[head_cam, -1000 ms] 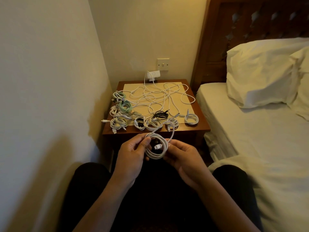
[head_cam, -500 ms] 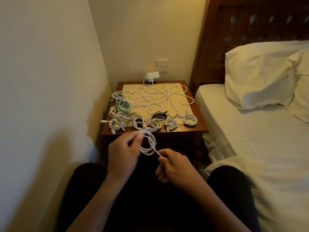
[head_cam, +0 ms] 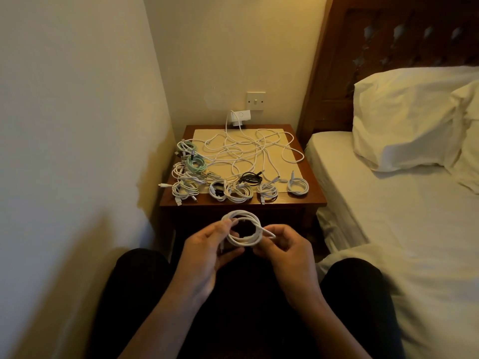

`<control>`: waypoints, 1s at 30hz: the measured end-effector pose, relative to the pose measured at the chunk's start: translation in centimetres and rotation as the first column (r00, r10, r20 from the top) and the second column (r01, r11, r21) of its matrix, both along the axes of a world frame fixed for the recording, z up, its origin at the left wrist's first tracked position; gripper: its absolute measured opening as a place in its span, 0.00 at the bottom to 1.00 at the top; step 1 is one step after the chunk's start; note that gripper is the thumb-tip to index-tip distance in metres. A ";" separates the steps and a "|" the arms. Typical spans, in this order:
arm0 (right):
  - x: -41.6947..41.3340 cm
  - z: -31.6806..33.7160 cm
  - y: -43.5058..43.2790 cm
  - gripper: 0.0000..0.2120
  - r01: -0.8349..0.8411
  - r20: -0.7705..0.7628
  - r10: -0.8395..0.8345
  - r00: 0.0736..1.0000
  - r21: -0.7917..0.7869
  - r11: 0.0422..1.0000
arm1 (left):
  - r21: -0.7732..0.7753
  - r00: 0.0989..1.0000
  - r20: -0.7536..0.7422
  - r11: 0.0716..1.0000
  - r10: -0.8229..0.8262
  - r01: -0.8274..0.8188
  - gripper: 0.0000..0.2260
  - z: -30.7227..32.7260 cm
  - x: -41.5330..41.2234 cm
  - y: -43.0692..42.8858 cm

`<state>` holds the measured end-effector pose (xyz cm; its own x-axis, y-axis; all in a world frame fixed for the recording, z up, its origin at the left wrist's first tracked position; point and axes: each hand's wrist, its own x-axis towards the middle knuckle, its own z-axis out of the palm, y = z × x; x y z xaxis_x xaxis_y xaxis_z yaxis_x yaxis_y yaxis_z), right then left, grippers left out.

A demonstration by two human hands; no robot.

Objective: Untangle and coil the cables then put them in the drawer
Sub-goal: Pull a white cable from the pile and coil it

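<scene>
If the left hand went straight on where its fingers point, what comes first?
Past the white coiled cable it holds, the left hand likely meets the front edge of the brown wooden nightstand; depth is unclear.

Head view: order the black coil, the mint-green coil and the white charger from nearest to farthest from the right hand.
From the right hand:
1. Black coil, front, centre.
2. Mint-green coil, left side.
3. White charger, at the very back.

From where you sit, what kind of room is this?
Most likely a bedroom: a bed with a pillow and carved wooden headboard, and a bedside table strewn with cables.
</scene>
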<state>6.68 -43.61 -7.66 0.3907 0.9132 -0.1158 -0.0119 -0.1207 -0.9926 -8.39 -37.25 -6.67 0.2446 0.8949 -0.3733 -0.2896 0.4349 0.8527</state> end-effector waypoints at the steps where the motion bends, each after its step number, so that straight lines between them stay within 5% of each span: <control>1: -0.2 0.1 0.1 0.09 0.017 -0.201 -0.015 0.979 0.008 1.000 | 0.005 1.000 -0.022 1.000 -0.004 0.004 0.10 -0.4 0.4 -0.5; 3: -0.4 0.2 0.2 0.14 0.012 -0.392 0.002 0.920 0.034 0.999 | 0.027 0.999 -0.042 1.000 -0.005 0.007 0.10 -0.7 1.0 -1.1; 7: -0.4 0.1 -0.2 0.13 -0.090 -0.369 0.107 0.923 0.063 0.994 | 0.026 1.000 -0.016 1.000 -0.017 0.018 0.13 0.1 1.2 -0.9; 12: -0.2 -0.3 -0.9 0.08 -0.066 -0.061 0.071 0.996 0.089 0.994 | 0.003 0.997 -0.006 0.997 -0.078 0.078 0.14 -0.3 1.2 -1.4; 18: -0.5 -0.7 -1.4 0.10 -0.018 0.233 -0.009 0.972 0.113 0.993 | 0.018 0.992 0.064 0.994 -0.105 0.104 0.14 -1.0 1.3 -1.4; 22: -0.5 -0.7 -1.3 0.19 -0.118 0.183 0.108 0.977 0.045 0.992 | -0.004 0.986 0.157 0.998 -0.054 0.055 0.14 -0.7 1.4 -1.3; 25: 0.5 -0.3 -1.6 0.24 -0.170 -0.009 0.170 0.985 -0.036 0.985 | -0.007 0.994 0.109 1.000 -0.016 0.017 0.14 -0.8 1.2 -1.1; 27: 1.2 0.3 -1.6 0.20 -0.214 -0.125 0.205 0.971 -0.063 0.975 | 0.035 0.999 0.033 0.999 -0.022 0.021 0.14 -0.9 0.9 -1.0; 30: 1.3 0.6 -1.3 0.11 -0.181 -0.064 0.176 0.982 -0.084 0.980 | 0.047 0.997 0.040 0.997 -0.068 0.067 0.15 -0.5 1.2 -1.1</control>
